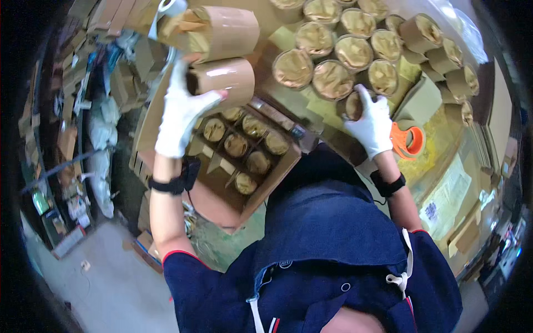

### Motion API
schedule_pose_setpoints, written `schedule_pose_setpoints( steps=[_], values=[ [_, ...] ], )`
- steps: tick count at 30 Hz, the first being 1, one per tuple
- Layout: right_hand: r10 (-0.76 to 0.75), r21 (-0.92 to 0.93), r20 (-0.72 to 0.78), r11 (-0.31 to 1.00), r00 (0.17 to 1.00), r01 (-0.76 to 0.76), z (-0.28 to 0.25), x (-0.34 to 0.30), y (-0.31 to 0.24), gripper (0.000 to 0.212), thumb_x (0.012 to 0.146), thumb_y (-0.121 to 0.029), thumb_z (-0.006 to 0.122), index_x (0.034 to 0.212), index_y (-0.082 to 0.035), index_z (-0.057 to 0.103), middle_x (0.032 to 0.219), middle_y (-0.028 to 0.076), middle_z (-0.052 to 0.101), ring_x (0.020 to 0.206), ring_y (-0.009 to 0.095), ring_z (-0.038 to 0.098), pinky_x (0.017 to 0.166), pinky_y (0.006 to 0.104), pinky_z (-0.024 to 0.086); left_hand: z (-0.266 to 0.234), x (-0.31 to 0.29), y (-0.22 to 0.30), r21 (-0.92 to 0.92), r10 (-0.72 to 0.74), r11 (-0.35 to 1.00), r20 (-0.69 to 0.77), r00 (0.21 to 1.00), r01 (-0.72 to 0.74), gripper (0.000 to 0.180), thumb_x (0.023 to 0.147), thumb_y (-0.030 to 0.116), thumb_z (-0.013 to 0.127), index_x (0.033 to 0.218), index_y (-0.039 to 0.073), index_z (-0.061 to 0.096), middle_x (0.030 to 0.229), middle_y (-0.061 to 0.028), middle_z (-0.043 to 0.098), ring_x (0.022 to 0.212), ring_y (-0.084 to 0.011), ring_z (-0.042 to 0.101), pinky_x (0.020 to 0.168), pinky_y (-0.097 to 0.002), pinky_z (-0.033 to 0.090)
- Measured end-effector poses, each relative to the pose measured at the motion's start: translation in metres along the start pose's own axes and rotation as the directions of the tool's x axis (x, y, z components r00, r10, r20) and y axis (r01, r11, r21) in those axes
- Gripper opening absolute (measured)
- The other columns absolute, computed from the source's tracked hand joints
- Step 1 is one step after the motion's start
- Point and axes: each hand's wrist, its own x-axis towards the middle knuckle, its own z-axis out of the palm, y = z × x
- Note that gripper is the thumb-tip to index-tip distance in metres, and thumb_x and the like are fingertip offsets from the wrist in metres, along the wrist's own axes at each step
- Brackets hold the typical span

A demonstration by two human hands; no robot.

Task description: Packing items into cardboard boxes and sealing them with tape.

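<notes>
My left hand (180, 108), in a white glove with bare fingertips, spans the dark open end of a brown cylinder (230, 80) lying on its side. Its thumb and fingers grip the rim. Just beyond lies a similar cylinder (236, 33) with crumpled brown paper at its end. My right hand (371, 125), also gloved, is closed around a small brown container (353, 105) beside a group of paper-topped round containers (333, 77). Below my left hand, an open carton (214, 202) with dividers holds several paper-topped containers (236, 145).
An orange tape dispenser (410, 141) sits right of my right hand. More brown cylinders (462, 82) lie at the table's far right, near stacked cardboard sheets (483, 144). A white roll (171, 8) stands far left. Shelving (55, 172) with bags and cardboard lines the left.
</notes>
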Motion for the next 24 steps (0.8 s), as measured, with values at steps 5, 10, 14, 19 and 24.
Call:
schedule_pose_setpoints(
  steps=[5,10,14,19,24],
  values=[
    [-0.082,0.22,-0.082,0.971,0.993,0.098,-0.013,-0.009,0.018,0.076,0.063,-0.03,0.081,0.132,-0.024,0.05,0.111,0.019,0.054,0.1,0.036,0.058,0.088,0.0442,0.05,-0.053,-0.108,0.029,-0.519,-0.347,0.808,-0.041,0.937,0.277,0.074,0.066,-0.002,0.068,0.134,0.006,0.04,0.129,-0.0106,0.049,0.104,-0.0207,0.059,0.081,-0.0336,0.055],
    [-0.092,0.566,-0.127,0.811,0.988,0.148,-0.058,-0.014,0.013,0.076,0.067,-0.013,0.08,0.136,-0.009,0.047,0.121,0.012,0.057,0.112,0.022,0.056,0.099,0.0345,0.044,-0.04,-0.198,-0.03,-0.394,-0.611,0.719,0.035,0.791,0.572,0.068,0.065,0.006,0.073,0.127,0.009,0.045,0.128,-0.009,0.047,0.101,-0.0194,0.057,0.091,-0.0304,0.046],
    [-0.05,0.814,-0.051,0.576,0.997,0.07,-0.095,-0.012,-0.013,0.075,0.069,-0.001,0.073,0.138,-0.002,0.043,0.123,0.01,0.057,0.116,0.017,0.053,0.103,0.032,0.04,0.004,-0.234,-0.116,-0.502,-0.792,0.334,0.309,0.527,0.797,0.055,0.079,0.013,0.069,0.128,0.013,0.044,0.105,-0.0086,0.06,0.087,-0.0187,0.062,0.073,-0.0313,0.053],
    [-0.078,0.858,-0.059,0.506,0.995,0.09,-0.11,-0.025,-0.05,0.079,0.068,0.007,0.066,0.141,-0.001,0.038,0.124,0.013,0.056,0.116,0.021,0.054,0.102,0.033,0.04,0.057,-0.247,-0.203,-0.231,-0.88,0.409,0.157,0.449,0.883,0.081,0.072,0.031,0.076,0.137,0.006,0.035,0.109,-0.0154,0.061,0.082,-0.0231,0.064,0.049,-0.0421,0.053],
    [-0.186,0.912,0.057,0.409,0.981,0.025,-0.104,-0.037,-0.055,0.087,0.063,-0.001,0.072,0.142,-0.002,0.036,0.128,0.012,0.053,0.121,0.022,0.05,0.105,0.0349,0.037,0.08,-0.236,-0.217,0.302,-0.859,0.481,-0.023,0.511,0.823,0.094,0.063,0.034,0.079,0.138,-0.005,0.038,0.129,-0.029,0.049,0.117,-0.0377,0.053,0.095,-0.0381,0.048]
  ],
)
